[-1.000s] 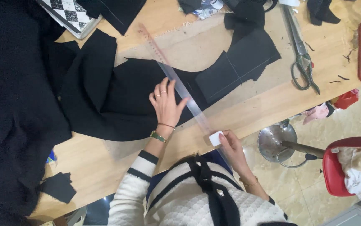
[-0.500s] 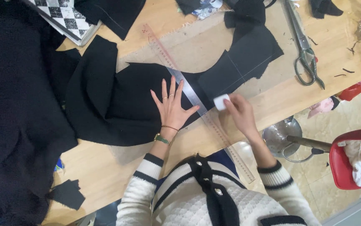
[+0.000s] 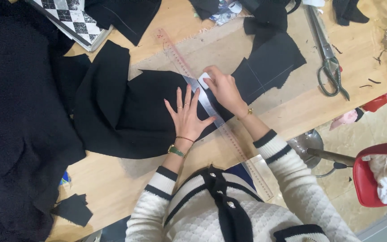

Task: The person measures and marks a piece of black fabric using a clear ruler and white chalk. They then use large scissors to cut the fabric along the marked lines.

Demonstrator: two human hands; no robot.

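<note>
Item: black fabric piece point(image 3: 130, 112), lying flat mid-table under a clear ruler point(image 3: 211, 107) that is crossing it diagonally. I am pressing my left hand point(image 3: 186, 116), fingers spread, on the cloth just left of the ruler, pinning both. My right hand point(image 3: 222, 89) is pinching white tailor's chalk point(image 3: 204, 80) against the ruler's edge. Step, as I judge it: marking a line. The next move is calling for steady ruler pressure. Scissors point(image 3: 328, 62) are lying well right of the ruler.

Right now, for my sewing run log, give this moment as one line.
left hand flat on black fabric | right hand runs white chalk along clear ruler
</note>
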